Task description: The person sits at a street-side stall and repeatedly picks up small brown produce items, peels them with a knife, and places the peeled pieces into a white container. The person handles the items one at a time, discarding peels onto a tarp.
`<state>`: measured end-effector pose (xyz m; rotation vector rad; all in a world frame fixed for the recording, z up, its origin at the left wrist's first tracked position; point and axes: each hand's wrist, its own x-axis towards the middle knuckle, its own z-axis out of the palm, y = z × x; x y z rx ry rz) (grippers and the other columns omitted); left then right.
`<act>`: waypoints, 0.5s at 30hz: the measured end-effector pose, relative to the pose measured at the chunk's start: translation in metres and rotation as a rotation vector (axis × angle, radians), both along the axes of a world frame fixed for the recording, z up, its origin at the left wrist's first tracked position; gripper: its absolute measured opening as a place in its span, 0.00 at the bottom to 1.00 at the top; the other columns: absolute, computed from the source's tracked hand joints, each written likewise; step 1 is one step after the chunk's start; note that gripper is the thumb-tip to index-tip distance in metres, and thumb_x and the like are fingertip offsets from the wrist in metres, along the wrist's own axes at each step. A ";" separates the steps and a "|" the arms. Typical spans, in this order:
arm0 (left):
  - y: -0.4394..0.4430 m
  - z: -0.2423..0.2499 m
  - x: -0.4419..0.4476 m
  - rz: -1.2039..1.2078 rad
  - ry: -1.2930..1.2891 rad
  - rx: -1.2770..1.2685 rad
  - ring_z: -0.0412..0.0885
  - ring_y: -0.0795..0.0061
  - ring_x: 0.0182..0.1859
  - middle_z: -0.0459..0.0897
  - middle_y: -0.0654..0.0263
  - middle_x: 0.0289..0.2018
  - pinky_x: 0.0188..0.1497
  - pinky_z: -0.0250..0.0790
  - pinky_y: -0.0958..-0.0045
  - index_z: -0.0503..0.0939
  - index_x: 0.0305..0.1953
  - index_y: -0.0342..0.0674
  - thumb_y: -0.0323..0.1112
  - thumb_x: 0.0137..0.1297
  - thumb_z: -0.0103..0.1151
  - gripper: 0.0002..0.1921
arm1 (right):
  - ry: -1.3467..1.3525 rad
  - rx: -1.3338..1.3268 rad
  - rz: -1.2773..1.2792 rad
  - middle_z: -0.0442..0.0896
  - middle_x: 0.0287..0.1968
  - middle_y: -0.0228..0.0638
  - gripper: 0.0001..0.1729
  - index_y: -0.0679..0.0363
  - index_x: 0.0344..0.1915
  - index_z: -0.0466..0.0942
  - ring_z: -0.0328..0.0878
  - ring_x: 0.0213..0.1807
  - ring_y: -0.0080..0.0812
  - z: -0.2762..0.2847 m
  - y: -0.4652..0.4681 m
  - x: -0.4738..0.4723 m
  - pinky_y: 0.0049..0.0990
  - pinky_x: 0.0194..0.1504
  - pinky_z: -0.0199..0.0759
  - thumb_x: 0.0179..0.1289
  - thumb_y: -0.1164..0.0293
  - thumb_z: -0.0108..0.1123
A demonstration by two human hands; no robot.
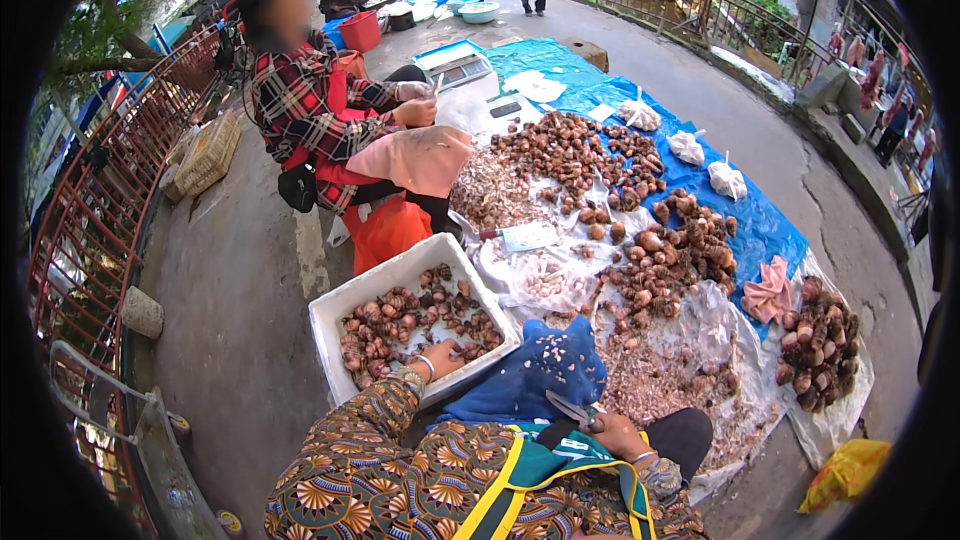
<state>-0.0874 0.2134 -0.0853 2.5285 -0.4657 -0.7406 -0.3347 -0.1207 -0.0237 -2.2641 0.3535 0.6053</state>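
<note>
My left hand (444,361), with a bracelet at the wrist, reaches into a white foam box (337,382). Its fingers are down among small brown-pink taro corms (382,330); whether they grip one is hidden. Over my lap, my right hand (619,436) is closed around the handle of a metal-bladed cutting tool (568,408), its blade pointing up and left. Under the blade lies a blue cloth (547,371) dotted with pale peel scraps. Pinkish peelings (652,390) cover the plastic sheeting just beyond my right hand.
Piles of taro (675,255) spread over a blue tarp (765,229), with tied white bags (686,148) behind. A cleaver (525,236) lies on the sheeting. Larger corms (817,345) are heaped at right. A person in a plaid jacket (300,105) sits ahead left, near a scale (457,69).
</note>
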 end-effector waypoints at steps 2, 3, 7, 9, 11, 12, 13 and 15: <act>0.003 -0.006 0.004 -0.047 -0.001 -0.032 0.81 0.62 0.39 0.82 0.54 0.35 0.43 0.71 0.66 0.74 0.45 0.35 0.44 0.55 0.61 0.21 | -0.095 -0.009 -0.006 0.78 0.25 0.49 0.25 0.62 0.24 0.75 0.74 0.28 0.50 -0.001 0.000 0.002 0.38 0.32 0.68 0.52 0.49 0.63; 0.006 -0.010 0.003 -0.063 0.022 -0.014 0.81 0.62 0.39 0.82 0.54 0.35 0.42 0.71 0.67 0.74 0.44 0.35 0.43 0.55 0.62 0.20 | -0.117 -0.012 -0.006 0.76 0.23 0.50 0.24 0.64 0.22 0.74 0.72 0.24 0.48 -0.001 0.000 0.001 0.37 0.29 0.67 0.52 0.52 0.64; 0.010 -0.012 0.002 -0.119 0.023 -0.062 0.80 0.66 0.37 0.82 0.56 0.34 0.41 0.70 0.69 0.75 0.45 0.35 0.40 0.55 0.62 0.19 | -0.141 0.011 -0.024 0.76 0.23 0.49 0.24 0.64 0.22 0.75 0.73 0.23 0.43 -0.001 0.001 0.000 0.37 0.29 0.67 0.52 0.52 0.65; 0.010 -0.009 -0.001 -0.001 0.155 -0.201 0.77 0.75 0.36 0.82 0.61 0.33 0.39 0.69 0.72 0.76 0.46 0.35 0.35 0.56 0.61 0.18 | -0.134 -0.012 -0.018 0.76 0.23 0.50 0.24 0.65 0.22 0.75 0.73 0.23 0.43 -0.001 0.001 0.000 0.37 0.30 0.67 0.52 0.53 0.65; 0.011 -0.003 -0.002 0.000 0.195 -0.285 0.76 0.77 0.36 0.82 0.63 0.33 0.39 0.69 0.73 0.75 0.48 0.36 0.34 0.56 0.60 0.18 | -0.190 0.003 -0.020 0.77 0.22 0.49 0.22 0.64 0.23 0.75 0.73 0.23 0.43 -0.001 0.001 -0.001 0.36 0.30 0.68 0.52 0.54 0.66; 0.011 -0.001 -0.001 0.035 0.225 -0.326 0.77 0.77 0.37 0.82 0.63 0.33 0.40 0.70 0.74 0.74 0.49 0.36 0.33 0.56 0.60 0.19 | -0.171 -0.005 -0.019 0.77 0.23 0.48 0.22 0.64 0.23 0.75 0.73 0.23 0.43 -0.001 0.000 -0.001 0.36 0.30 0.68 0.52 0.55 0.66; 0.012 0.001 -0.002 0.083 0.279 -0.342 0.77 0.77 0.37 0.81 0.63 0.33 0.40 0.70 0.74 0.74 0.50 0.37 0.33 0.56 0.59 0.20 | -0.149 -0.004 -0.015 0.77 0.23 0.48 0.21 0.64 0.24 0.76 0.73 0.23 0.43 -0.001 0.000 -0.004 0.35 0.30 0.68 0.52 0.55 0.66; 0.017 0.002 -0.002 0.142 0.278 -0.348 0.77 0.74 0.39 0.81 0.61 0.36 0.41 0.70 0.72 0.72 0.52 0.36 0.31 0.53 0.59 0.22 | -0.143 0.108 -0.059 0.79 0.26 0.47 0.24 0.59 0.28 0.77 0.76 0.29 0.47 -0.001 -0.001 -0.007 0.37 0.34 0.69 0.51 0.47 0.64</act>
